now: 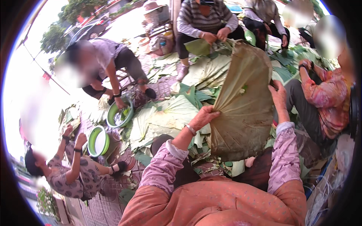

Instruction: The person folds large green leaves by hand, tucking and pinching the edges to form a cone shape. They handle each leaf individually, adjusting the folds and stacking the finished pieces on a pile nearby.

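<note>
A big brownish-green lotus leaf (243,120), dry-looking and folded into a fan shape, stands up in front of my lap. My left hand (203,116) pinches its left edge between thumb and fingers. At the opposite edge, my right hand (278,92) grips the leaf, with part of the fingers hidden. Under and beyond it, pale flattened leaves (166,116) lie piled on the ground, with green scraps among them. The folded leaf hides part of that pile.
Two green basins (98,141) stand on the paving at left; a person reaches into the farther basin (126,119). Several people sit around the leaf pile, one across from me holding a leaf (198,46). Clear plastic strips (327,188) lie at lower right.
</note>
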`<state>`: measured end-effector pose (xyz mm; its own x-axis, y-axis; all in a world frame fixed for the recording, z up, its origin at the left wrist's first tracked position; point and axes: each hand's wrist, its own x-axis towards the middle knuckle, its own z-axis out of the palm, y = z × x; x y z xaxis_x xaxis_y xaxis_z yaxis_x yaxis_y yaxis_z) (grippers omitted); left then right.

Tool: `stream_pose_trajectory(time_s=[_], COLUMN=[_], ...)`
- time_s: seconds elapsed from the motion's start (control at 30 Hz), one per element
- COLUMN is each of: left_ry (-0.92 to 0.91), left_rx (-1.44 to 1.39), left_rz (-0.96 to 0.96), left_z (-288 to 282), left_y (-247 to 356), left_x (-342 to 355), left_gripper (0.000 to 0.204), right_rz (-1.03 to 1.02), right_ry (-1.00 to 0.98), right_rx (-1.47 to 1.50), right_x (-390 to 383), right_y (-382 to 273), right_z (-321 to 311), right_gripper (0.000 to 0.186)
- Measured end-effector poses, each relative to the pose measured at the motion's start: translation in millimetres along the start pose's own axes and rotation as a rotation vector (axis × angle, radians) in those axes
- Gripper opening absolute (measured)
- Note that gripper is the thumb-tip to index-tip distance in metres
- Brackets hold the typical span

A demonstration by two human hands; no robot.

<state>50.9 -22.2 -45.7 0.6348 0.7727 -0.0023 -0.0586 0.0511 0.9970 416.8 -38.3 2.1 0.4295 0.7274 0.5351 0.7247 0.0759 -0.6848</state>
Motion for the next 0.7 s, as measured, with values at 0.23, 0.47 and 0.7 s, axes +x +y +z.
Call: stream_pose_trajectory(time_s=[0.23,0.47,0.7], left_ry=[-0.029,0.028,0.066], left_rx=[0.003,0.000,0.097], left_rz=[0.055,0.043,0.025], left_z=[1,-4,5], left_y=[-3,-17,-22], left_x=[-13,-8,-11], left_gripper=[0.023,0.023,0.020], right_rz=[0.008,-0.088,-0.148], right_ry=[-0.056,-0.190,-0.068], right_rx=[0.204,0.280,-0.035], right_x=[-2,-12,-2], right_y=[2,-7,34], right_z=[-6,6,1], right_gripper=[0.021,0.024,0.023])
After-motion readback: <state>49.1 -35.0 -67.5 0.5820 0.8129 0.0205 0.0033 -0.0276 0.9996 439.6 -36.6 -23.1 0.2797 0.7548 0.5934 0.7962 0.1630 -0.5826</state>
